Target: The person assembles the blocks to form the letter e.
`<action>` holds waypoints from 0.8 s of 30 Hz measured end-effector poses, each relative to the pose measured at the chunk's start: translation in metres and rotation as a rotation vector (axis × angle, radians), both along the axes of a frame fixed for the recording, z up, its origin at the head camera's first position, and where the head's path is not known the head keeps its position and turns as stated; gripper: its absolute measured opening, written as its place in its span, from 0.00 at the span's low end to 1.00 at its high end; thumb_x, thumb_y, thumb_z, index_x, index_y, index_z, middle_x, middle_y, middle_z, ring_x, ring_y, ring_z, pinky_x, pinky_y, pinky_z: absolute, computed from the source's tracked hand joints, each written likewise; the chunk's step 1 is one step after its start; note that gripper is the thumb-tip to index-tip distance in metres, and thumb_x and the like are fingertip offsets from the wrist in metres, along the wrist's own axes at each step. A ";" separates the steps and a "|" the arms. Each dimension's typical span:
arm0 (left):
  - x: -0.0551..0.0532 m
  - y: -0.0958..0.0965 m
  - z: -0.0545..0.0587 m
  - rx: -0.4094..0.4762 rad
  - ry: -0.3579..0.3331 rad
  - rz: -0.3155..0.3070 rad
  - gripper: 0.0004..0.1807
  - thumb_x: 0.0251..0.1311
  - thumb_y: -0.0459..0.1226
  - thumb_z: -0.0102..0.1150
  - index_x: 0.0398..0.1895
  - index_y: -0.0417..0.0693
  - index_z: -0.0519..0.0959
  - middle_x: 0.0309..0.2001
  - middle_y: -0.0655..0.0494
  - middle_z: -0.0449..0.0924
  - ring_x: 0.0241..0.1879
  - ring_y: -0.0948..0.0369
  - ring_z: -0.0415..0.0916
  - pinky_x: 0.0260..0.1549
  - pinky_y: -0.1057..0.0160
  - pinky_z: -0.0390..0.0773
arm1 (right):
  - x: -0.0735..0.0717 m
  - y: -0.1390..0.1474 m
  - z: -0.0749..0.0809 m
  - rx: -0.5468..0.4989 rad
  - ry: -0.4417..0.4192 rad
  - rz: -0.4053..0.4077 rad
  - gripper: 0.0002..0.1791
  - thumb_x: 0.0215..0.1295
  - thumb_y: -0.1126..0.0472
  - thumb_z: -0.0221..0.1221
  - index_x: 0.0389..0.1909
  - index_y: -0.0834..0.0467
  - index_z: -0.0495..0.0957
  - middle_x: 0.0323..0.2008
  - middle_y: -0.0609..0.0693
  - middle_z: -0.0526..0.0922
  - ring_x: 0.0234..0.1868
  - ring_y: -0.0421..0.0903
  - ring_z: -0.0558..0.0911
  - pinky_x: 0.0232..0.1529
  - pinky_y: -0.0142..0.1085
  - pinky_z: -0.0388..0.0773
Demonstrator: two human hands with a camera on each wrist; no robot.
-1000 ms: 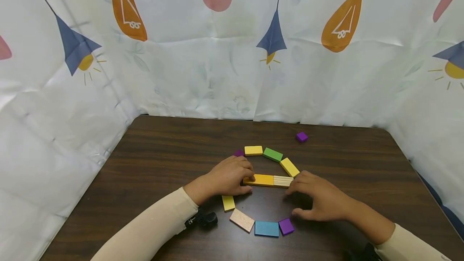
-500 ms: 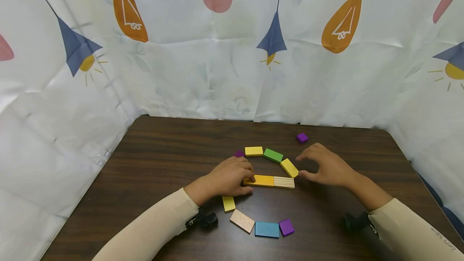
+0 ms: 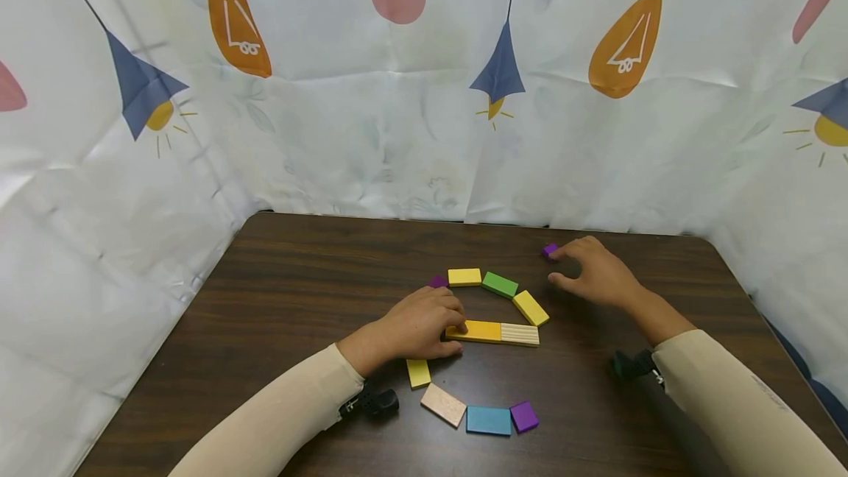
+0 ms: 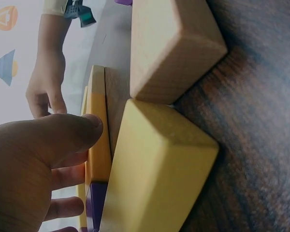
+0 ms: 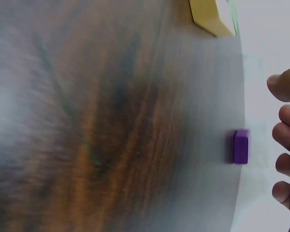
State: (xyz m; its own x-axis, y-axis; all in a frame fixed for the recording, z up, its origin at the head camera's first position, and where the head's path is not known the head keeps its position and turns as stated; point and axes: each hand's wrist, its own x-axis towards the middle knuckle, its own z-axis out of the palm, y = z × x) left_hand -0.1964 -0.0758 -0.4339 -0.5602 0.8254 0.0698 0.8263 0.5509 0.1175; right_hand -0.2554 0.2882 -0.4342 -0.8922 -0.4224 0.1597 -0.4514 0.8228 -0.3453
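My left hand point(image 3: 420, 324) rests at the left end of an orange block point(image 3: 482, 330), fingertips on its top, thumb along the near side. In the left wrist view the thumb overlaps the orange block point(image 4: 99, 150). A striped pale block point(image 3: 520, 334) continues the bar on the right. My right hand point(image 3: 596, 272) hovers at the back right, thumb and fingers spread. Its index fingertip overlaps a small purple block point(image 3: 549, 249) in the head view. The right wrist view shows a gap between the fingers and that purple block point(image 5: 241, 146).
An arc of blocks curves around the bar: purple point(image 3: 438, 282), yellow point(image 3: 464, 277), green point(image 3: 500, 284) and yellow point(image 3: 531, 308) behind. In front lie yellow point(image 3: 418, 373), pale wood point(image 3: 444, 405), blue point(image 3: 489, 420) and purple point(image 3: 524, 417) blocks. A printed curtain point(image 3: 397, 146) hangs behind the table.
My right hand has left the right end of the bar, moving away from me past the yellow block to the small purple block at the back. The left hand stays in place.
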 end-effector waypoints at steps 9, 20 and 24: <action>0.000 0.000 0.000 0.003 0.000 0.003 0.14 0.63 0.53 0.69 0.45 0.58 0.89 0.48 0.64 0.83 0.52 0.61 0.75 0.60 0.57 0.72 | -0.021 0.005 -0.003 0.037 -0.074 -0.120 0.27 0.69 0.47 0.66 0.61 0.60 0.80 0.56 0.59 0.82 0.61 0.62 0.71 0.55 0.63 0.72; 0.001 0.000 -0.001 -0.003 -0.007 0.009 0.15 0.63 0.54 0.68 0.45 0.59 0.89 0.48 0.64 0.83 0.51 0.62 0.74 0.59 0.57 0.72 | -0.034 -0.003 -0.009 0.095 -0.183 -0.232 0.31 0.70 0.43 0.62 0.62 0.63 0.79 0.53 0.61 0.83 0.59 0.64 0.74 0.47 0.61 0.77; 0.001 0.000 -0.001 -0.005 -0.013 0.011 0.15 0.63 0.54 0.68 0.46 0.59 0.89 0.49 0.65 0.83 0.51 0.62 0.74 0.59 0.57 0.72 | -0.034 -0.004 -0.010 0.101 -0.168 -0.234 0.28 0.70 0.47 0.63 0.60 0.65 0.79 0.47 0.59 0.84 0.54 0.61 0.76 0.43 0.57 0.78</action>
